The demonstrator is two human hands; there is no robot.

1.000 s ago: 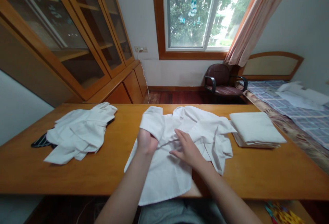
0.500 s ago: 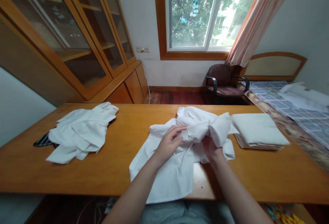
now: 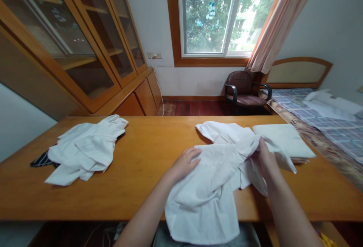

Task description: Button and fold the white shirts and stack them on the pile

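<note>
The white shirt (image 3: 211, 175) stretches near-to-far between both hands, right hand (image 3: 265, 160) clutching a fold, left hand (image 3: 184, 163) curled on its edge, grip unclear.

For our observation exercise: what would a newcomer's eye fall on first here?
A rumpled white shirt covers the table's middle and hangs over its near edge, left hand on it, right hand gripping a fold. A crumpled white pile lies at the left end, a folded stack at the right.
</note>
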